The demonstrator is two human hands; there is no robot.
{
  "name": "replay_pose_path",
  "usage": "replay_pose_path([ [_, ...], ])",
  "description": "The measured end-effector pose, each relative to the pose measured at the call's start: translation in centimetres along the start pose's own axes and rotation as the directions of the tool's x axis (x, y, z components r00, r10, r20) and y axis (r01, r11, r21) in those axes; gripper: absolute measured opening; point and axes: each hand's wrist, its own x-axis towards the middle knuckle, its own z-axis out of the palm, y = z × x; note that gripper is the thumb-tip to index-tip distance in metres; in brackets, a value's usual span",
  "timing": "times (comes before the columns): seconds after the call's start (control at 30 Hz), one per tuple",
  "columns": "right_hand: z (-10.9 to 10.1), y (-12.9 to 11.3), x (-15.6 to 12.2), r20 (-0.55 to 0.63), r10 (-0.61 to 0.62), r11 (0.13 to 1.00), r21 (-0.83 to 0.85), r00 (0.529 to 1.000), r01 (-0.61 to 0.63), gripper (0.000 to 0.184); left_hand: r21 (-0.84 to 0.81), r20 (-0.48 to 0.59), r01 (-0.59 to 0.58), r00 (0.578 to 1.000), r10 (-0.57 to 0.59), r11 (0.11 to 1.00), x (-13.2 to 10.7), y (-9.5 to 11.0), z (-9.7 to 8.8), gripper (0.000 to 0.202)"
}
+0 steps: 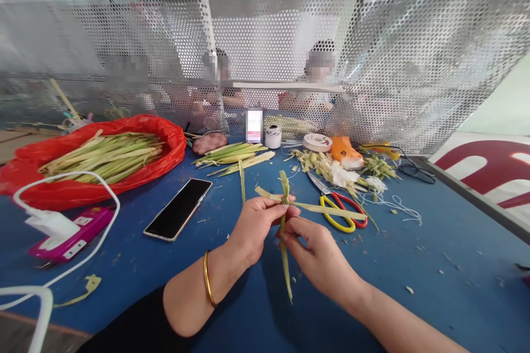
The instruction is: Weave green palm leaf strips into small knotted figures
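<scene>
A black sleeve (136, 322) and a gold bangle (208, 278) lead to the left hand (259, 220), thumb and fingers clamped on the crossing of pale green leaf strips (285, 194), just left of the scissors (330, 194). The right hand (312, 240), nearer the camera than the scissors, has its grip pinched shut on the strip end that hangs below the crossing; another end reaches right, over the yellow handle. Left of the scissors on the blue desk (414, 270) lie a dark-screened phone (178, 209), a purple socket (93, 224) with a white charger (53, 226) and, farther back, a red bag (177, 160) filled with leaves (103, 154). Behind the scissors sit leaf scraps (308, 161), a tape roll (317, 142) and an orange packet (345, 150); white thread (403, 210) curls to their right. Well beyond the scissors, a perforated metal screen (269, 33) stands before seated people (318, 71), partly seen through its holes.
</scene>
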Motion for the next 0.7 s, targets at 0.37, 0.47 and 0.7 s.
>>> replay_pose_path([
  [0.37, -3.4, -0.5, 0.5, -0.291, -0.340, 0.811, -0.572, 0.894, 0.122, 0.013, -0.015, 0.048, 0.026, 0.999, -0.025, 1.000, 0.0, 0.8, -0.1, 0.018],
  [0.47, -4.0, 0.3, 1.1, -0.193, -0.307, 0.781, -0.611, 0.932, 0.131, 0.015, 0.017, 0.032, 0.030, 0.999, -0.030, 0.999, -0.1, 0.7, -0.1, 0.019],
  [0.7, -3.1, 0.1, 0.8, -0.046, -0.303, 0.745, -0.634, 0.952, 0.207, 0.030, 0.219, -0.077, -0.045, 0.995, 0.063, 0.975, 0.4, -0.1, 0.0, 0.022],
])
